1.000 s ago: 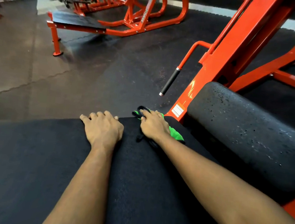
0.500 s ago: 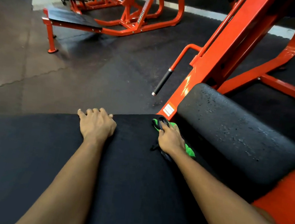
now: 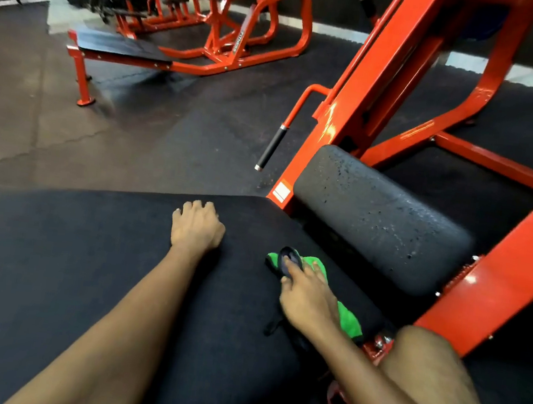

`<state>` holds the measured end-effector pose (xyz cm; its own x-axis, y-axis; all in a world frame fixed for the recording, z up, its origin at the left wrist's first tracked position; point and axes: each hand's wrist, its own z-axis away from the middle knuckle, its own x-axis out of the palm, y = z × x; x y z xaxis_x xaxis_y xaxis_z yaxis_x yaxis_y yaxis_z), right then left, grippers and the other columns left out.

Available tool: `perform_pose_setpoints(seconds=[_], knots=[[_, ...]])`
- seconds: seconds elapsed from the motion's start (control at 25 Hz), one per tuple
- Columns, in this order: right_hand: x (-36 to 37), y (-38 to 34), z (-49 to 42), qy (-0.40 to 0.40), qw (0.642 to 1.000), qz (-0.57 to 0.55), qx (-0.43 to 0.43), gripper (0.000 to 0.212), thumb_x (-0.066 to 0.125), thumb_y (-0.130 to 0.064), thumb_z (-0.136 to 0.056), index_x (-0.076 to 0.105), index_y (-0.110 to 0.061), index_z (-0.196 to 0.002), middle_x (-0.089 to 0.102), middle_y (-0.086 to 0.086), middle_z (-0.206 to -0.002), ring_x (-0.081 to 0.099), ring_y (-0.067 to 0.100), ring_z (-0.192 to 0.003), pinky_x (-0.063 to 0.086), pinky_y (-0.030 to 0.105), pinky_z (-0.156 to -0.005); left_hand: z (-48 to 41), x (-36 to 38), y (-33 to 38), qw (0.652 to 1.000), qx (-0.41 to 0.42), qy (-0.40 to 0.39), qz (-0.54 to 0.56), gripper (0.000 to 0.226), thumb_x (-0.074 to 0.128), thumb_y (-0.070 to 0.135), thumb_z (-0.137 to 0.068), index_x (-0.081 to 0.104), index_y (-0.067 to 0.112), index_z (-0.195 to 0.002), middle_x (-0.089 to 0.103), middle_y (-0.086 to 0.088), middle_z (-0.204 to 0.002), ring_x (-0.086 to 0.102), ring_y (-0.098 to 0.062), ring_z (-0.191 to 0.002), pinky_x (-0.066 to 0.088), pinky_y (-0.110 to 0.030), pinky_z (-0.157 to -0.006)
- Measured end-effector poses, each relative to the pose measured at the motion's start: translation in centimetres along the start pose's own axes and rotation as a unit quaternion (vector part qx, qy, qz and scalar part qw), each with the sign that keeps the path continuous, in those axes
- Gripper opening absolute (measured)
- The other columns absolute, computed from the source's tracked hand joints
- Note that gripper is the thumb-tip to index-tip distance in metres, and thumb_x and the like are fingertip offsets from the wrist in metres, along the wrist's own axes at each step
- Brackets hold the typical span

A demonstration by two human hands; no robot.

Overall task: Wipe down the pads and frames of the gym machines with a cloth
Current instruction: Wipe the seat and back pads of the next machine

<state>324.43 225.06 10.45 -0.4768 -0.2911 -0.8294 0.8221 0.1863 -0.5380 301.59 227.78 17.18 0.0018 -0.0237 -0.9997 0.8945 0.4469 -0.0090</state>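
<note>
While on cloth (image 3: 349,321), R hand (image 3: 309,298) flat

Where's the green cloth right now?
Head view, right of centre: the green cloth lies on the large black pad near its right edge, pressed under the right hand, just short of the rounded black pad.

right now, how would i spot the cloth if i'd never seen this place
Start at the big orange machine frame on the right and drop to the wide black pad at its foot. Near that pad's right edge, under the right hand, lies the cloth: the only bright green thing in view.
</note>
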Motion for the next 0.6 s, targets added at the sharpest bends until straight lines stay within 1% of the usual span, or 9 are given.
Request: perform_pose_setpoints(seconds=[0.08,0.16,0.24,0.36,0.44,0.52,0.6], knots=[[0.2,-2.7,2.8,0.014,0.999,-0.002,-0.044,0.051,0.043,-0.035,-0.101,0.039,-0.031,-0.151,0.035,-0.001,-0.161,0.024,0.027,-0.15,0.029,0.038,-0.119,-0.1,-0.5,-0.7,1.0,0.013,-0.024,0.013,0.035,0.035,0.025,-0.104,0.054,0.009,-0.129,0.052,-0.016,-0.136,0.044,-0.034,-0.128,0.036,-0.046,-0.103],[0.7,-4.5,5.3,0.024,0.995,-0.009,-0.096,0.053,0.044,-0.035,-0.098,0.038,-0.032,-0.151,0.034,-0.003,-0.161,0.022,0.025,-0.151,0.03,0.039,-0.12,-0.2,-0.5,-1.4,0.998,0.028,-0.05,0.017,0.034,0.035,0.024,-0.104,0.054,0.009,-0.129,0.052,-0.016,-0.137,0.043,-0.034,-0.129,0.037,-0.045,-0.102],[0.6,-4.2,6.1,0.032,0.994,-0.02,-0.103,0.057,0.039,-0.037,-0.094,0.041,-0.035,-0.15,0.035,-0.006,-0.16,0.022,0.021,-0.152,0.03,0.04,-0.12,0.2,-0.2,-1.5,0.998,0.039,-0.044,0.011,0.033,0.036,0.024,-0.104,0.054,0.009,-0.126,0.053,-0.016,-0.136,0.044,-0.034,-0.128,0.036,-0.044,-0.104],[0.3,-0.8,4.6,0.053,0.998,-0.019,-0.038,0.062,0.031,-0.04,-0.088,0.045,-0.037,-0.148,0.038,-0.009,-0.159,0.025,0.018,-0.15,0.027,0.043,-0.121,0.9,0.8,-0.9,0.997,0.069,-0.013,-0.021,0.033,0.037,0.028,-0.103,0.055,0.01,-0.124,0.054,-0.013,-0.138,0.043,-0.031,-0.132,0.031,-0.043,-0.113],[0.3,1.7,3.3,0.061,0.998,-0.001,0.012,0.056,0.035,-0.038,-0.093,0.046,-0.035,-0.148,0.038,-0.008,-0.159,0.027,0.019,-0.15,0.027,0.044,-0.12,1.0,1.3,-0.5,0.995,0.093,-0.017,-0.024,0.034,0.036,0.03,-0.103,0.055,0.011,-0.124,0.054,-0.01,-0.138,0.042,-0.028,-0.134,0.028,-0.043,-0.115],[0.4,4.1,1.8,0.062,0.996,0.011,0.06,0.052,0.039,-0.036,-0.095,0.049,-0.034,-0.146,0.041,-0.006,-0.157,0.03,0.021,-0.148,0.031,0.044,-0.118,0.8,1.7,-0.2,0.994,0.106,-0.015,-0.031,0.035,0.035,0.032,-0.103,0.054,0.012,-0.124,0.054,-0.009,-0.138,0.042,-0.027,-0.134,0.028,-0.043,-0.115],[0.1,6.6,0.2,0.063,0.992,0.022,0.109,0.054,0.034,-0.038,-0.091,0.053,-0.033,-0.141,0.047,-0.004,-0.152,0.036,0.023,-0.144,0.037,0.046,-0.113,0.7,2.0,0.0,0.993,0.108,-0.01,-0.043,0.037,0.033,0.035,-0.104,0.054,0.013,-0.125,0.054,-0.008,-0.139,0.042,-0.026,-0.134,0.028,-0.044,-0.115]])
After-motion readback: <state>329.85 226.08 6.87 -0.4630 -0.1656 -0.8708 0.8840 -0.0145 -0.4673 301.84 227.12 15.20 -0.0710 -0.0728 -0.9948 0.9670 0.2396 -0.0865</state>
